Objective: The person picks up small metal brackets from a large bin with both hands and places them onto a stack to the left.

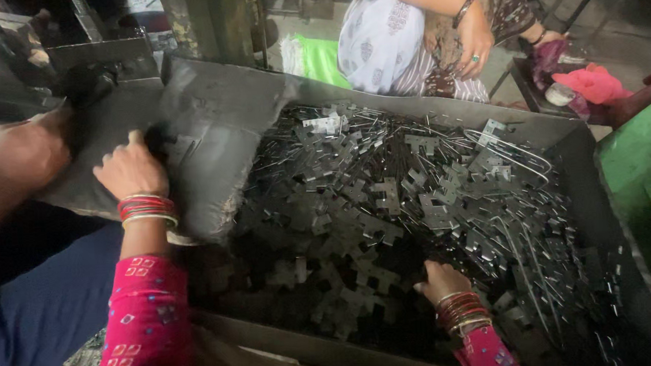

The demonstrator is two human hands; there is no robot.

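Across the big metal bin [596, 186] lies a heap of flat stamped brackets [385, 202] mixed with bent wire pieces [514, 153]. At the bin's left rim a dark worn cushion [214, 151] slopes down. The left hand [131, 169] rests on that cushion, fingers curled under; whether they pinch anything I cannot tell. Beside it another person's hand [28, 148] grips the edge. Near the bin's front wall, the right hand [443, 282] digs into the brackets, fingers buried and hidden. Sharp stamped edges could cut those buried fingers, and the bangles [461, 310] may snag on wire.
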